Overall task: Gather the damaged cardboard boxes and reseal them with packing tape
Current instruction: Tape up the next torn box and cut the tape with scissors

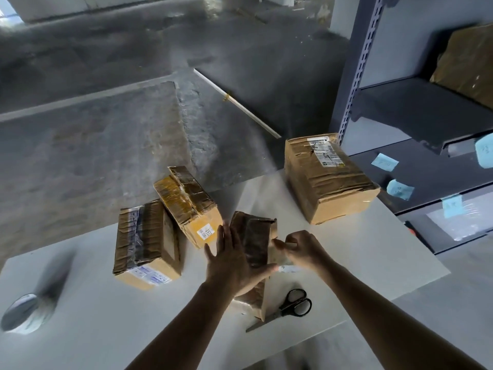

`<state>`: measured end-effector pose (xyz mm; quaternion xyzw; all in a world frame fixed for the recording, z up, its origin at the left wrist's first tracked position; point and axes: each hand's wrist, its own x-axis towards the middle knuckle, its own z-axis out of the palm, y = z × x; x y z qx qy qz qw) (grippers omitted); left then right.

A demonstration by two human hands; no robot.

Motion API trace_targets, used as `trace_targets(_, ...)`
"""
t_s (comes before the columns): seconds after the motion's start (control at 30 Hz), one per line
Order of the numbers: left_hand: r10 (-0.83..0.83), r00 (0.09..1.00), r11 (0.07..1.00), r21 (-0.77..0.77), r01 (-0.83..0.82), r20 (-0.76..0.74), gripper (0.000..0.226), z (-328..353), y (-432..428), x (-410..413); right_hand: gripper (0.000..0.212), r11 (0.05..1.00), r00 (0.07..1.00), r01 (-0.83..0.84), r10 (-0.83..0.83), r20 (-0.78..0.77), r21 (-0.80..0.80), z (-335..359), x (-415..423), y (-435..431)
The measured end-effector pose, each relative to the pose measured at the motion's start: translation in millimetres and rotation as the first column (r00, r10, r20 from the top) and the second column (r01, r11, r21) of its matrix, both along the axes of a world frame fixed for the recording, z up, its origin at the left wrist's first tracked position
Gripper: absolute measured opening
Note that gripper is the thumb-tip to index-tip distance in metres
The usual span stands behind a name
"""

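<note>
The four brown cardboard boxes are creased and dull, wrapped in glossy, wrinkled brown tape: the small one in the middle, the two on the left, and the large one on the right with its paper label. The white surface looks smooth and matt. The black-handled scissors have plastic grips and metal blades. The grey concrete floor is rough. The grey metal shelving looks painted.

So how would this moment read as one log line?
left hand flat on small box | right hand pressing tape | scissors beside
</note>
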<state>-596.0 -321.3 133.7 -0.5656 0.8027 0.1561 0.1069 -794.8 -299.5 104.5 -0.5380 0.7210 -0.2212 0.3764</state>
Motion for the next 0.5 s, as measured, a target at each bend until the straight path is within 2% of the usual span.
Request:
trace_targets(0.13,0.141,0.982,0.99,0.035,-0.138,-0.128,0.133,-2.9,-0.4,-16.7,0.05,1.0,1.0,0.008,-0.008,-0.005,-0.015,-5.3,-9.3,9.4)
trace_targets(0.23,0.106,0.984,0.992,-0.047,-0.113,-0.147,0.119,-4.0,-1.8,-19.2,0.061,0.997,0.999,-0.016,0.014,-0.036,-0.069,-3.1,-13.7,12.6)
trace_targets(0.33,0.121,0.98,0.99,-0.048,-0.13,-0.16,0.115,-4.9,-8.3,-17.1,0.064,0.993,1.0,-0.021,0.018,-0.024,-0.115,-1.1,-10.8,9.8)
trace_targets(0.5,0.095,0.98,0.992,-0.067,-0.108,-0.172,0.111,-6.3,-12.7,-16.4,0.066,0.998,0.997,0.032,-0.036,-0.071,-0.061,-5.1,-8.3,10.5)
